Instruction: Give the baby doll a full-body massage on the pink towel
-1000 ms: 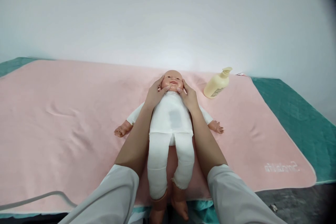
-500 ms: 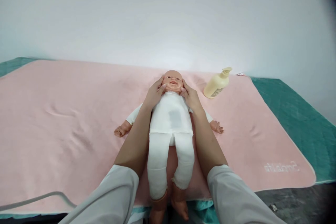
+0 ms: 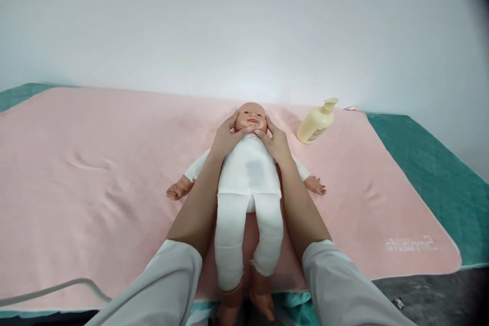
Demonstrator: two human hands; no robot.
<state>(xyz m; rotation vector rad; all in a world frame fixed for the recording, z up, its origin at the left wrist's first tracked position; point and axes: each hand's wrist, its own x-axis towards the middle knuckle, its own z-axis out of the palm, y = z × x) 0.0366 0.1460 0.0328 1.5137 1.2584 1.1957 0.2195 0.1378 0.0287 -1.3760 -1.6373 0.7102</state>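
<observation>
A baby doll (image 3: 250,165) in white clothes lies on its back on a pink mat (image 3: 126,153), head toward the wall and feet toward me. My left hand (image 3: 228,136) cups the left side of the doll's head, its thumb lying across the chin. On the other side, my right hand (image 3: 275,138) holds the cheek and jaw, with its thumb also at the chin. The two thumb tips are close together just below the mouth. The fingers behind the head are partly hidden.
A pale yellow pump bottle (image 3: 315,123) stands on the mat to the right of the doll's head. Green padding (image 3: 439,178) shows beyond the mat's right edge. A grey cable-like bar (image 3: 72,282) is at the lower left. A white wall (image 3: 229,25) rises behind.
Both thumbs have moved inward from the sides of the doll's jaw to its chin. The doll and bottle look unmoved.
</observation>
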